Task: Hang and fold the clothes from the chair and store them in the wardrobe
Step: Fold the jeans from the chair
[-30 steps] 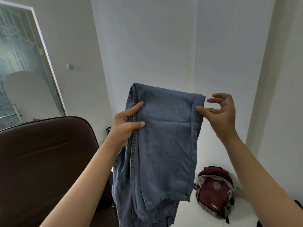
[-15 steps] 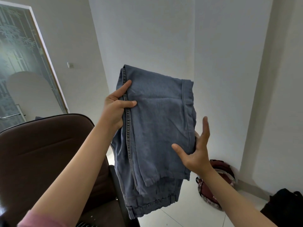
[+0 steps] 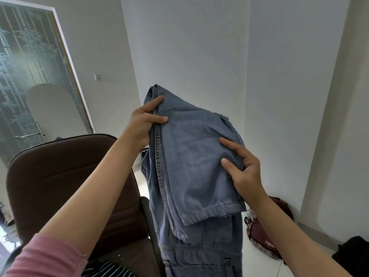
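White walls behind; folded jeans (image 3: 191, 166) are pinched above the brown chair (image 3: 65, 176) by left hand (image 3: 142, 126) and right hand (image 3: 244, 168) — layers could slip apart.

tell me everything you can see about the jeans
The jeans are light blue denim, held up in the air in front of a white wall, folded over so a hemmed leg end hangs on top. A stitched seam runs down their left edge. The left hand pinches that seam near the top; the right hand grips the right edge, thumb on the front. The waistband with belt loops hangs lowest, beside the brown chair.
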Demonstrator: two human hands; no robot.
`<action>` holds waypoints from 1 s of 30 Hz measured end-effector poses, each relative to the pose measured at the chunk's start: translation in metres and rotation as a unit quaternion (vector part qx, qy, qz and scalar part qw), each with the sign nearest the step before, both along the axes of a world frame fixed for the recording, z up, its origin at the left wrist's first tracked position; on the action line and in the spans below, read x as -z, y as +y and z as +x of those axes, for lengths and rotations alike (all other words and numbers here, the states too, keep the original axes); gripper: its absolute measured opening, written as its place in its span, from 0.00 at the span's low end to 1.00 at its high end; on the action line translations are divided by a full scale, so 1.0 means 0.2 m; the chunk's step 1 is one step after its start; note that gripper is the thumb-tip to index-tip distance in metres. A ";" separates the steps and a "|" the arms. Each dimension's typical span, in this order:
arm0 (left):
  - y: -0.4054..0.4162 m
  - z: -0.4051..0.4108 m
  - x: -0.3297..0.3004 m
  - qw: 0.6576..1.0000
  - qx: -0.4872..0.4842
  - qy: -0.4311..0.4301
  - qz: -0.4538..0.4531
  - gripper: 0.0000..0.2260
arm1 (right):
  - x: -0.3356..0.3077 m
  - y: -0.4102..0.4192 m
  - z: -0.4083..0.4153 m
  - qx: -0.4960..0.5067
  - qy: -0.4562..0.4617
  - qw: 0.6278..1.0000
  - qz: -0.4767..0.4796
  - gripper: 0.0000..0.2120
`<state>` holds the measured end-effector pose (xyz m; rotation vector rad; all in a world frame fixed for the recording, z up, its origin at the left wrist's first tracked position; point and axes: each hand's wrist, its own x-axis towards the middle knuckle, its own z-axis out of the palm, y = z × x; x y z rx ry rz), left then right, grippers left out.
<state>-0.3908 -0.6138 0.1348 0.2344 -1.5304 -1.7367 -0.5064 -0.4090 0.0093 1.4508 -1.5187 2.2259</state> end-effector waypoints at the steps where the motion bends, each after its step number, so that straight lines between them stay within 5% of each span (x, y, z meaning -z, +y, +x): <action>1: -0.01 0.00 0.01 1.000 0.006 0.001 0.001 0.28 | -0.02 0.00 0.00 -0.008 -0.016 1.000 -0.002 0.19; 15: -0.16 0.00 0.33 0.994 0.088 -0.057 0.005 0.19 | -0.09 -0.01 -0.01 -0.057 -0.124 0.991 0.001 0.21; 30: 0.04 0.05 1.19 0.947 0.110 -0.236 0.188 0.43 | 0.00 -0.08 0.00 -0.020 -0.145 0.988 0.049 0.20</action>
